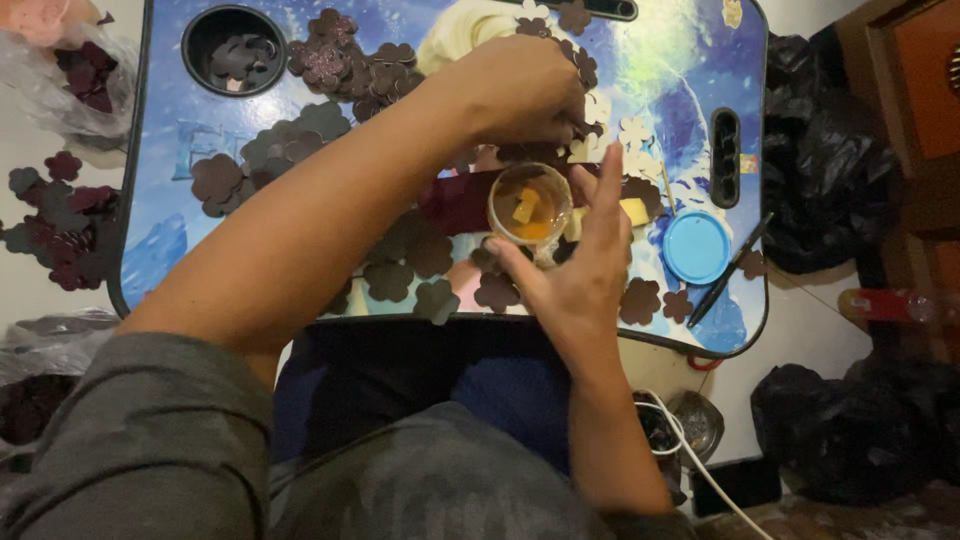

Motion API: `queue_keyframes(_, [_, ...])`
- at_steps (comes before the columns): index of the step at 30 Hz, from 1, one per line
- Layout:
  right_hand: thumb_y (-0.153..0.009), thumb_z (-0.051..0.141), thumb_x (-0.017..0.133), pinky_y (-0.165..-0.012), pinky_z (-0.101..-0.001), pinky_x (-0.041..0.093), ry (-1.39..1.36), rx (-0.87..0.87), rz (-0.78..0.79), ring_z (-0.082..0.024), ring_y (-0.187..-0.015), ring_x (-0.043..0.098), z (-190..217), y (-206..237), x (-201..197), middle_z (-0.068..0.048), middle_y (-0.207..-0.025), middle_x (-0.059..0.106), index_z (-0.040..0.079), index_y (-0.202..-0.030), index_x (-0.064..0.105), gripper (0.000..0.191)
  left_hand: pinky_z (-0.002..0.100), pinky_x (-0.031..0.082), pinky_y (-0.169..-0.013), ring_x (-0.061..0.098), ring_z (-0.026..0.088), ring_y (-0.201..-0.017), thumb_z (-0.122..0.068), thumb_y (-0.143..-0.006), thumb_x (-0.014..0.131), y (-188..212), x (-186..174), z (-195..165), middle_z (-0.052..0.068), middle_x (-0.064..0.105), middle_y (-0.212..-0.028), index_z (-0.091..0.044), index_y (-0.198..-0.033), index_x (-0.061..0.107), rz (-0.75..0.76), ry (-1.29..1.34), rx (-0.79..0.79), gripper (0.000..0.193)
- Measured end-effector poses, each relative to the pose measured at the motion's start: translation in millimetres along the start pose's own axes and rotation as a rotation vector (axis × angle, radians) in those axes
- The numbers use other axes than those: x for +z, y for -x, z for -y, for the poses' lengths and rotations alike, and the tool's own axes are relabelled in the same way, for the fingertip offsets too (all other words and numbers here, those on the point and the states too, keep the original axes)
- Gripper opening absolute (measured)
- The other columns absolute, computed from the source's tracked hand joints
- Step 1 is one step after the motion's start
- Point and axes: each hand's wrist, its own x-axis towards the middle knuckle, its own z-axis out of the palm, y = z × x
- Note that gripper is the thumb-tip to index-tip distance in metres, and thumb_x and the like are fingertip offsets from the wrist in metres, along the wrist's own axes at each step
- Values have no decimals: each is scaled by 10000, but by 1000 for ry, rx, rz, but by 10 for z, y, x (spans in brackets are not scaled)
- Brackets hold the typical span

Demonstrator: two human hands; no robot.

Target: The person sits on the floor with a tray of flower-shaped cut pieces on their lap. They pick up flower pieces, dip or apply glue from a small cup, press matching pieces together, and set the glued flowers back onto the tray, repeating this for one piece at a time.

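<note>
A small clear jar (529, 204) of amber glue stands open on the blue lap table (170, 255). My right hand (580, 270) cups the jar from the near side, thumb and fingers spread around it. My left hand (520, 90) reaches across above the jar, fingers pinched down on something small by the cream flower cutouts (625, 135); what it grips is hidden. Dark maroon flower-shaped cutouts (300, 130) lie scattered over the table. A dark red strip (458, 200) lies just left of the jar.
A blue round lid (696, 247) and a black pen (728, 270) lie at the right. The table has a cup hole (233, 48) holding cutouts. More maroon cutouts (55, 220) lie on the floor at left. Black plastic bags (825, 150) sit at right.
</note>
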Motion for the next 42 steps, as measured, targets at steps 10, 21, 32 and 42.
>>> queue_keyframes(10, [-798,156,960,-1101,-409,488,-6,57,-11,-296,-1256,603,20,32,17,-157,-1367,640,60,-1681,139,1210,426,551,-715,733,291,-815,-253,-1031,687,603,-308,-10,107,761,-950,-83,-1109,765,-598,293,-151,203])
queue_keyframes(21, [-765,246,968,-1160,-467,424,85,-19,37,-358,-1360,533,42,49,-115,-216,-1483,557,39,-1596,322,1073,465,549,-767,713,371,-874,-261,-968,669,1497,-196,-567,157,751,-997,-94,-1127,768,-232,428,-487,251])
queue_keyframes(32, [-856,181,894,-1203,-441,444,-60,-54,-21,-351,-1438,532,90,179,-149,-204,-1569,517,63,-1260,678,473,438,528,-850,665,341,-998,-226,-914,746,1638,-62,-785,101,701,-1174,-53,-1160,740,-467,209,-403,301])
queue_keyframes(42, [-863,165,872,-1167,-423,458,-41,-25,9,-332,-1394,549,97,292,-191,-197,-1535,543,60,-1222,696,414,415,535,-787,671,296,-908,-208,-915,775,1660,42,-897,68,700,-1007,-89,-1044,758,-522,131,-402,176])
